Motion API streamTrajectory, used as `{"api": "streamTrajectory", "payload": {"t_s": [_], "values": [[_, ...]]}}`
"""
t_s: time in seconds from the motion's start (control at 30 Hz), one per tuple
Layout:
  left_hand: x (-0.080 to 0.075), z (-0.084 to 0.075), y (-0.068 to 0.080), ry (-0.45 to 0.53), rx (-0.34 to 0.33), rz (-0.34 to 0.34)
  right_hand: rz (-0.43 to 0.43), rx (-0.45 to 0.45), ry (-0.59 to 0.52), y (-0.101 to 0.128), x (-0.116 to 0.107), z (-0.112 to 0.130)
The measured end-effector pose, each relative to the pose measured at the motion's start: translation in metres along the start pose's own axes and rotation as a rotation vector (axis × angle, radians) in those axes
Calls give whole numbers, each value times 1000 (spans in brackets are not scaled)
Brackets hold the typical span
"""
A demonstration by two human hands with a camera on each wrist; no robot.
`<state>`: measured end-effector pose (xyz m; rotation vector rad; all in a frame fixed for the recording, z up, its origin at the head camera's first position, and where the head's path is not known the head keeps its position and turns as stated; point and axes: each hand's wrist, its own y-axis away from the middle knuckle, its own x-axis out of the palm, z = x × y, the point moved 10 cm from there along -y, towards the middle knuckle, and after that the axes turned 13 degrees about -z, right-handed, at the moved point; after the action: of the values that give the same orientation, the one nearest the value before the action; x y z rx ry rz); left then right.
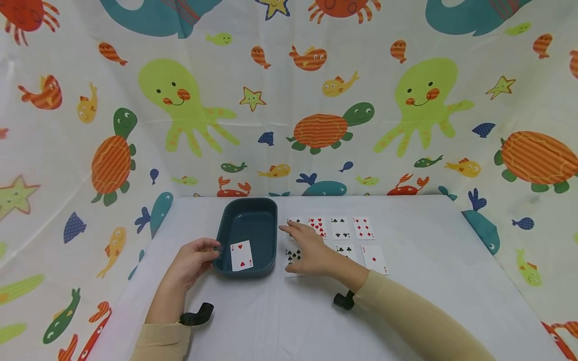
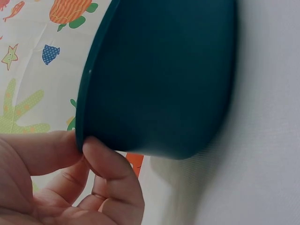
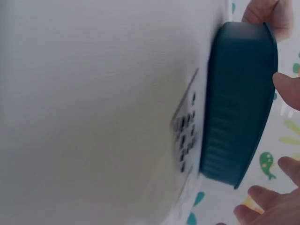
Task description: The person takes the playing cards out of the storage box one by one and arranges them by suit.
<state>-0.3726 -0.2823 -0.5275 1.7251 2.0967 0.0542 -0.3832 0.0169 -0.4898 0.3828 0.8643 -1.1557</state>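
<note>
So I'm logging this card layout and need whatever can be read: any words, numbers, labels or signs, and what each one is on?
No words, brands or labels show.
Card in the tray: red hearts, corner index too small to read.
Cards on the table: red and black pips show, corner numbers too small to read.
Card beside the tray, right wrist view: black pips, blurred.
Tray: no marking visible.

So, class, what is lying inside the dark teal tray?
One playing card with red hearts lies face up inside the tray, near its front. The rest of the floor looks bare; the near wall hides a thin strip.
</note>
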Motion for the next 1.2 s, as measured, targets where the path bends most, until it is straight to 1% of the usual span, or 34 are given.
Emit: {"api": "streamTrajectory", "payload": {"t_s": [0.13,0.37,0.57,0.77,0.9,1.07,1.2], "values": [[0,-1,1,-3,-2,-3,14,-16,29,-6,6,12],[1,1,0,-3,-9,-7,-3,-84,44,-18,12,38],[1,1,-1,-11,-3,-8,-31,-105,65,-29,19,52],[0,2,-1,-22,-7,-11,-40,-152,93,-41,34,66],[2,2,-2,-26,-4,-7,-42,-171,143,-46,45,74],[2,3,-4,-26,5,-12,-17,-191,217,-52,59,79],[1,4,-4,-20,4,-16,7,-226,297,-58,69,82]]}}
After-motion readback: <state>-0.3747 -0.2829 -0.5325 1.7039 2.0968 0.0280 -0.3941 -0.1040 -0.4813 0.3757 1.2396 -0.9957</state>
